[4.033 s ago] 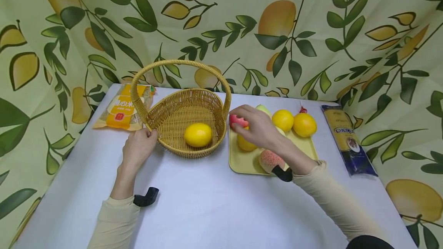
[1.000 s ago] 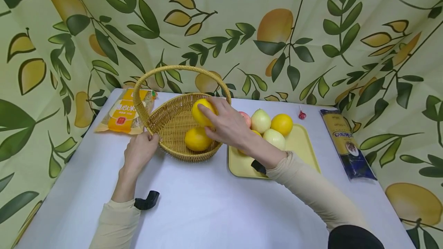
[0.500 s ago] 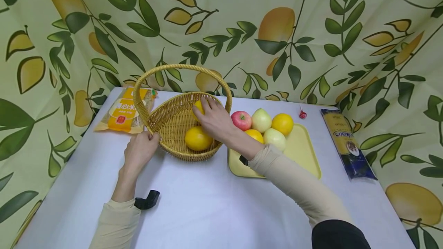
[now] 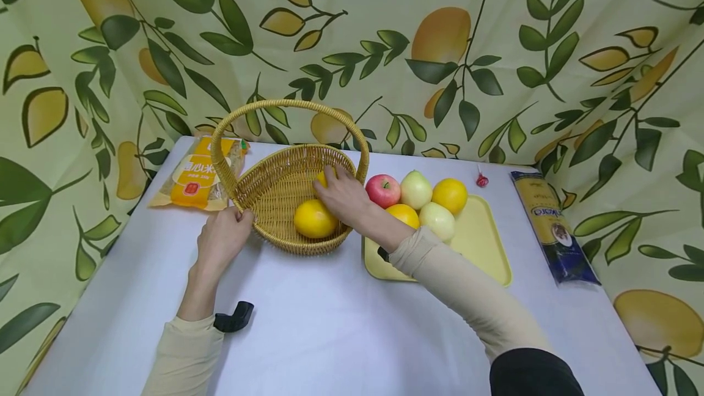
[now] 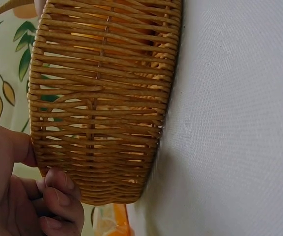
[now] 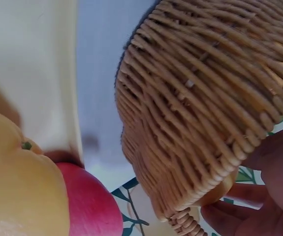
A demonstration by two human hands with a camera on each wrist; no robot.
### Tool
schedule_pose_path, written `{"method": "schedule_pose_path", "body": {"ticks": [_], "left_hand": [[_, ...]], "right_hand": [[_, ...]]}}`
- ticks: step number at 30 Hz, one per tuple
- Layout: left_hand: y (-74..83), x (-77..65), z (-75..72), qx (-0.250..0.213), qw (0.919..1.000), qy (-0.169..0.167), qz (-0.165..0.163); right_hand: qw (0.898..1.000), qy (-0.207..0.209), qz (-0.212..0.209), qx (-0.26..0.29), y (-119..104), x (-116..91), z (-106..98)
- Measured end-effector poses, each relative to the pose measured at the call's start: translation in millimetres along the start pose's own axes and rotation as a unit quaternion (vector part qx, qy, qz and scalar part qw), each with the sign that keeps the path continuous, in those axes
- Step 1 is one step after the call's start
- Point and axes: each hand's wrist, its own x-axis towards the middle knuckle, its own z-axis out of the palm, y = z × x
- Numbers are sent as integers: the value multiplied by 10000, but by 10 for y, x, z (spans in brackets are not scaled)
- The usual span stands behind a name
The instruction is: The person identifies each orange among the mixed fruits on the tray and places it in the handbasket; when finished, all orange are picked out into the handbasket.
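My left hand (image 4: 224, 236) pinches the left rim of a wicker basket (image 4: 269, 200) with a tall arched handle. In the left wrist view, its thumb and fingers grip the woven edge. My right hand (image 4: 343, 197) reaches over the basket's right rim, fingers curled round a yellow orange (image 4: 321, 179), mostly hidden by the hand. Another yellow fruit (image 4: 315, 219) lies in the basket in front of it. In the right wrist view, the held orange (image 6: 222, 191) shows past the basket's rim between the fingers.
Right of the basket, a yellow tray (image 4: 484, 249) bears a red apple (image 4: 383, 190), two pale green pears (image 4: 415, 190) and two oranges (image 4: 450, 196). A packaged rice snack (image 4: 192, 176) lies left, a pasta bag (image 4: 552, 228) and a wrapped lollipop (image 4: 481, 179) right.
The orange from the tray's back right corner has travelled left in my right hand and down into the basket. My left hand has stayed on the rim.
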Motion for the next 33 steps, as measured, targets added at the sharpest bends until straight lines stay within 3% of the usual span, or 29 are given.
{"method": "schedule_pose_path", "body": {"ticks": [12,19,24,28,31,33], "left_hand": [[6,-3,-13,33,9999,-80,-66],[8,1,-14,61,10000,-66,-23],[9,5,-23,83,9999,-93,-52],[6,5,-23,58,9999,-97,-53],[6,4,-20,49,10000,-82,-27],[9,4,-23,77,9999,-81,-20]], "right_hand": [[9993,155,-101,335,20,-66,-54],[9931,597,-311,964,93,-287,-312],[9811,1316,-379,1369,203,-550,-524],[9635,2142,-231,1591,365,-724,-614],[9496,2609,64,1736,578,-827,-626],[9459,2663,447,1797,762,-900,-593]]}}
